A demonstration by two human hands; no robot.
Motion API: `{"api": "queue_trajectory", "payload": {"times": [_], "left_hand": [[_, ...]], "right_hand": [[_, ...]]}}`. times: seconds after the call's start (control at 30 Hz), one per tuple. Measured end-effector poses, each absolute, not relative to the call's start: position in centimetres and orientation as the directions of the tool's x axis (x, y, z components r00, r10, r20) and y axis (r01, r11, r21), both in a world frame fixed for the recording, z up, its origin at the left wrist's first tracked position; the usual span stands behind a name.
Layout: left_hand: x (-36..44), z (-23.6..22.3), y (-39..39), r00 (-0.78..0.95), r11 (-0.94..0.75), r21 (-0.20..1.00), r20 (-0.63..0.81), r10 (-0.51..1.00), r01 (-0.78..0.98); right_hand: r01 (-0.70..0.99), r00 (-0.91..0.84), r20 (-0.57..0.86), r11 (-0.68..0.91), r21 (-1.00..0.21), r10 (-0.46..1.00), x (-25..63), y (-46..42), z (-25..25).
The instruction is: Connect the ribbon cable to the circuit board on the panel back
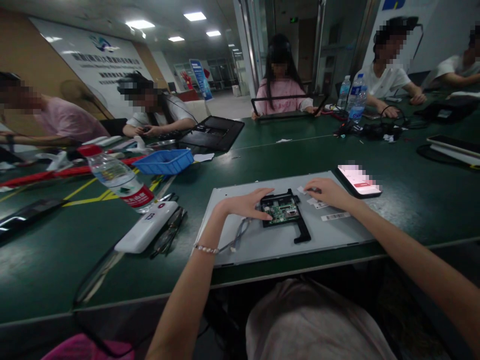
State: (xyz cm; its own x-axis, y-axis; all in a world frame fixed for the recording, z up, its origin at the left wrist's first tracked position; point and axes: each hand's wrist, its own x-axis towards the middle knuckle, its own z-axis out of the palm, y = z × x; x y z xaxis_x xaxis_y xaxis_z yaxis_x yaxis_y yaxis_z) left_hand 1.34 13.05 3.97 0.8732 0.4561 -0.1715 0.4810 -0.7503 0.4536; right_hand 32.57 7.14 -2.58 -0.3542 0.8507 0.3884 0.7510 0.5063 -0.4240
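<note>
A green circuit board point(284, 213) sits in a black plastic frame with an arm pointing down, on a flat grey metal panel point(258, 250). My left hand point(245, 204) spans the board's left side, fingers at its top corner and thumb on its lower left, holding it. Thin grey cables point(240, 234) trail beside that wrist. My right hand point(327, 192) is closed in a pinch right of the frame, over the panel. A small white scrap point(301, 190) shows by its fingertips; what lies between them is too small to name. White labels point(335, 216) are stuck below it.
A lit phone point(358, 180) lies off the panel's right corner. At left are a white power bank point(148, 227), glasses point(170, 232), a water bottle point(120, 180) and a blue tray point(165, 162). Across the table a person holds a black frame point(288, 116); other people sit around.
</note>
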Motion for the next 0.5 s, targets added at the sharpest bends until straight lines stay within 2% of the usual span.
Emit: {"api": "queue_trajectory", "payload": {"times": [0.17, 0.4, 0.5], "left_hand": [[1.2, 3.5, 12.5, 0.881, -0.730, 0.519, -0.106, 0.460, 0.444], [1.1, 2.9, 12.4, 0.881, -0.717, 0.544, -0.095, 0.463, 0.436], [1.1, 2.7, 12.4, 0.883, -0.720, 0.547, -0.083, 0.462, 0.428]], "right_hand": [[0.768, -0.372, 0.365, 0.504, -0.396, 0.853, 32.6, 7.4, -2.7], [0.819, -0.456, 0.344, 0.538, -0.199, 0.821, 32.4, 8.1, -2.9], [0.821, -0.450, 0.363, 0.538, -0.192, 0.816, 32.2, 7.9, -2.9]]}}
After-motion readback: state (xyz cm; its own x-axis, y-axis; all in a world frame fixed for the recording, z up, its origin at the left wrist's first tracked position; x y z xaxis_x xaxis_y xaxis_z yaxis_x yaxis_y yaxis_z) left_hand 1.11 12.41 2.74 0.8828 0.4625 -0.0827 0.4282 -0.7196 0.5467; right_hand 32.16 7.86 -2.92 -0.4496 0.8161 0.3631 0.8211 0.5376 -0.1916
